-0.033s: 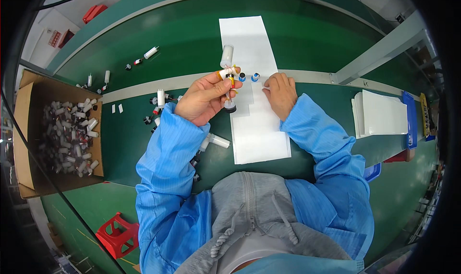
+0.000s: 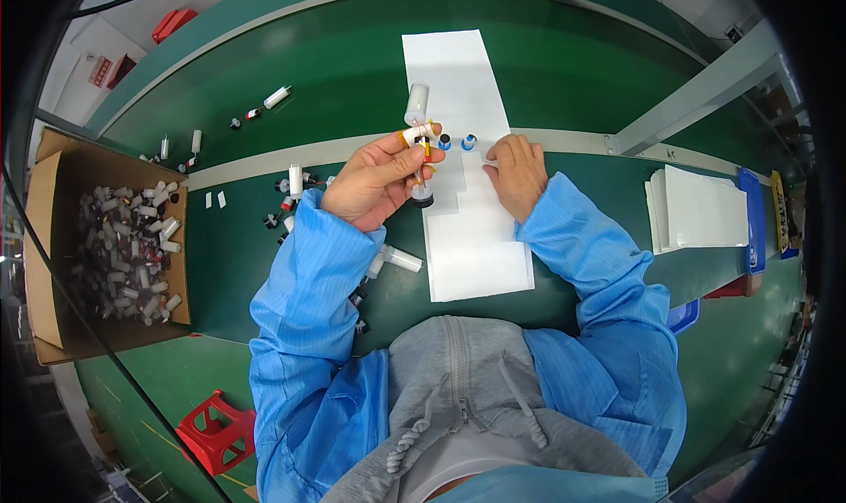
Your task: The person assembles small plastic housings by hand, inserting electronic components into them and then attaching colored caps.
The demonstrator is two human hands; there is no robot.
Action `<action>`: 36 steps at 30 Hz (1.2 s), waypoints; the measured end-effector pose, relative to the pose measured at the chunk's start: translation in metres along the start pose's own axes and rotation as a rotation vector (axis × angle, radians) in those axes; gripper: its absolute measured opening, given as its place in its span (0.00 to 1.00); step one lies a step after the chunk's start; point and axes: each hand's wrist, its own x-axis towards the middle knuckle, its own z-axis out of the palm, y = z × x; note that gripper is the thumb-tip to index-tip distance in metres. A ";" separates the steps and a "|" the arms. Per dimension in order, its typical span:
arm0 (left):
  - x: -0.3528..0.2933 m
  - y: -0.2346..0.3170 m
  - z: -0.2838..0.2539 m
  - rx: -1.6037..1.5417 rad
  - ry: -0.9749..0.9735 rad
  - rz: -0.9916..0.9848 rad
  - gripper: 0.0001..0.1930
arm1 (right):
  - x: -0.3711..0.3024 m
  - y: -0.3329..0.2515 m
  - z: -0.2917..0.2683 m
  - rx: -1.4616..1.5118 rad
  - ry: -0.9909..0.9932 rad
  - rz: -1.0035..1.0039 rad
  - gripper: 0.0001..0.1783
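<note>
While the green work table (image 2: 264, 89) is spread with small parts, a slim white plastic tube (image 2: 417, 107) is held upright above it by the left hand (image 2: 374, 181), pinched between thumb and fingertips near its lower end, where an orange and red band is seen. The tube is raised over the long white paper sheet (image 2: 467, 239) that lies across the table in front of the person. Just below the left hand, a small black cap (image 2: 423, 198) is set on the paper. The right hand (image 2: 518, 173) is laid flat on the same sheet, its fingers loosely curled and nothing gripped, with two small blue-topped caps (image 2: 456, 141) just beside its fingertips. To the left, an open brown cardboard box (image 2: 48, 239) is filled with many white tubes, and loose tubes and caps are scattered near it. A stack of white sheets (image 2: 701, 208) is seen at the right.
</note>
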 end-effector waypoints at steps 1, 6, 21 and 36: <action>0.000 0.000 -0.002 0.000 0.002 0.005 0.18 | 0.000 -0.001 -0.004 0.001 0.001 -0.006 0.11; 0.000 0.001 -0.003 0.041 -0.033 0.021 0.20 | 0.002 0.008 -0.047 -0.071 -0.262 0.070 0.08; -0.003 0.000 -0.001 0.242 0.102 0.371 0.22 | 0.089 -0.070 -0.049 1.411 -0.283 0.300 0.06; -0.001 -0.004 0.004 0.401 0.045 0.640 0.13 | 0.100 -0.050 -0.036 1.327 -0.431 0.408 0.13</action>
